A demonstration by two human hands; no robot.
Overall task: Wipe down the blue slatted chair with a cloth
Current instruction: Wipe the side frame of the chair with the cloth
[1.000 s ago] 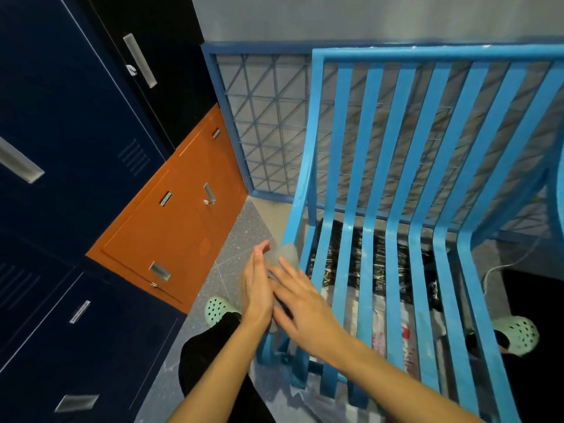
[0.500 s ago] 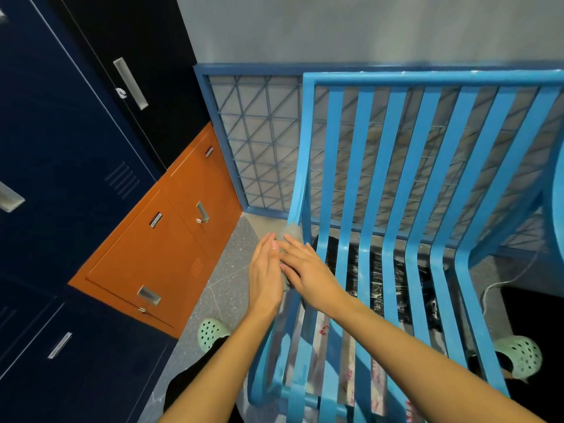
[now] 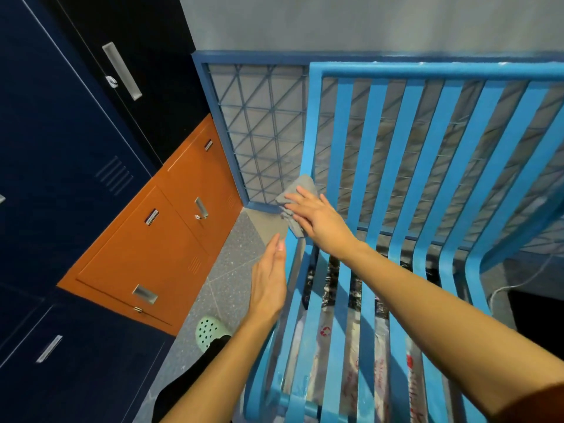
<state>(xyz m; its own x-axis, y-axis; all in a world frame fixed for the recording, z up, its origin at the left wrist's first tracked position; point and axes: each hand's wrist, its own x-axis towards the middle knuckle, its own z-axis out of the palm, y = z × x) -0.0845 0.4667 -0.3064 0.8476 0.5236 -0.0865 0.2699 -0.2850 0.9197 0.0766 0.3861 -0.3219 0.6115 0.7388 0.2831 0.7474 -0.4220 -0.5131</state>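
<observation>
**At the chair's left edge, cloth pressed under the right hand**

On the outermost left slat (image 3: pixel 313 126) of the blue slatted chair (image 3: pixel 370 178), low on the backrest just above the bend into the seat, a grey cloth (image 3: pixel 296 190) lies bunched against the metal. The right hand (image 3: pixel 319 216) presses it there with flat, spread fingers; whether the thumb hooks behind the slat is hidden. That slat's long axis runs up and away from the hand to the top rail (image 3: pixel 442 70), so the next stroke likely follows that line. The left hand (image 3: pixel 268 282) hangs lower, just beside the seat's left edge, fingers straight, holding nothing and clear of the cloth.

Through the seat slats, crumpled plastic wrapping (image 3: pixel 323 346) shows on the floor beneath. A wire mesh panel (image 3: pixel 262 132) stands behind the chair. To the left, orange lockers (image 3: pixel 171 239) and navy lockers (image 3: pixel 61 132) are all closed, contents unseen.
</observation>
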